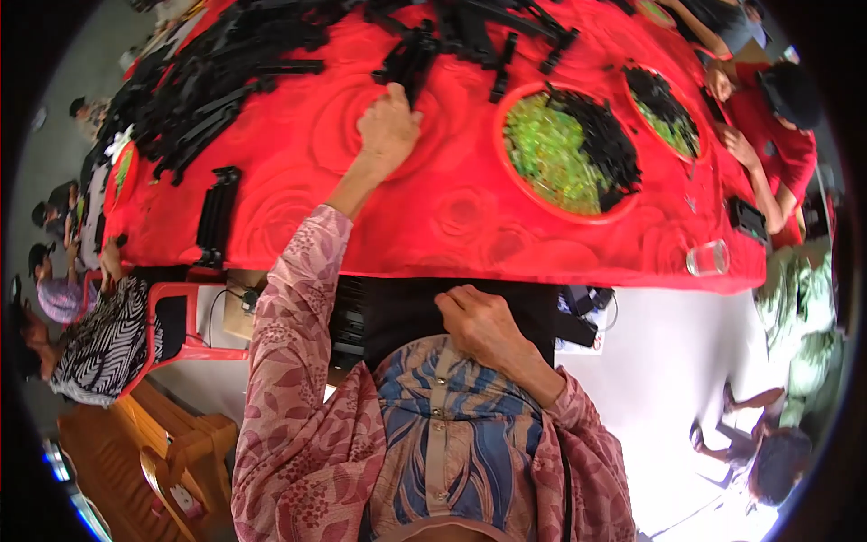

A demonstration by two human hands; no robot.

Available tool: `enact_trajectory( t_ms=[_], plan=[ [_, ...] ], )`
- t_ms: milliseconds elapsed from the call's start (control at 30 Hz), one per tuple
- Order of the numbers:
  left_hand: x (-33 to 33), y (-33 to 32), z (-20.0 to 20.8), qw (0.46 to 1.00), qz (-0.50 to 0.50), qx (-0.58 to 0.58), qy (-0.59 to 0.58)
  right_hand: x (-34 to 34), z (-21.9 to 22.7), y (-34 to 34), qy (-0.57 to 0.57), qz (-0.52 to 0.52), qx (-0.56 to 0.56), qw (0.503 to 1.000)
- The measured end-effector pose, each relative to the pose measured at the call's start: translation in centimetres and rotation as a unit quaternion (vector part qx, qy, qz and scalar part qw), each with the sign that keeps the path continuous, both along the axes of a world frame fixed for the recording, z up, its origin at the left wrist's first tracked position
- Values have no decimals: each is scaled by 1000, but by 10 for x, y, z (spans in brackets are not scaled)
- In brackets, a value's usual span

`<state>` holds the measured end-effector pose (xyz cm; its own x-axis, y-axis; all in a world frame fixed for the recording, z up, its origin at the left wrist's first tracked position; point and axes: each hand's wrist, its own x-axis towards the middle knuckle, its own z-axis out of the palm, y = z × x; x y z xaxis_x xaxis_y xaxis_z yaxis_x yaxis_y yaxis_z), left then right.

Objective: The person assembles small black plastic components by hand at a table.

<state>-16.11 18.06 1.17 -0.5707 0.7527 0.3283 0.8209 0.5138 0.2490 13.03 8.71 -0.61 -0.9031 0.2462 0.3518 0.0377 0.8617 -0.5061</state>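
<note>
My left hand (pixel 388 131) reaches out over the red tablecloth, its fingers closed at the near end of a small bundle of long black plastic strips (pixel 411 56). The fingertips are partly hidden against the dark pieces. Close to my body, below the table edge, my right hand (pixel 480 322) rests over my lap with its fingers curled in. Whatever is inside those fingers, if anything, is hidden. A large heap of similar black strips (pixel 203 86) covers the far left of the table. Another short stack of black strips (pixel 217 217) lies apart at the left, near the front edge.
Right of my left hand stands an orange-rimmed basin (pixel 508 172) of green and black small pieces; a second basin (pixel 664 149) sits beyond. A clear glass (pixel 707 258) is near the right corner. People sit on both sides; a red chair (pixel 185 348) is at left.
</note>
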Motion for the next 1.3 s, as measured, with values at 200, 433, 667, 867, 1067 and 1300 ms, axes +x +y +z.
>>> enact_trajectory(
  t_ms=[200,433,667,867,1067,1300],
  plan=[
    [16,-22,10,999,-28,18,-39,6,-1,4,-11,-14,-2,1000],
    [97,-121,19,984,-80,60,-145,11,-4,7,13,-39,-34,999],
    [138,-170,8,987,-104,69,-101,45,23,48,97,-228,-164,955],
    [138,-169,-6,981,-100,91,-141,78,45,112,225,-416,-203,857],
    [141,-173,-7,965,-75,98,-230,93,55,122,224,-472,-199,829],
    [142,-174,-15,964,-81,111,-227,53,48,130,224,-370,-197,880]
  ],
)
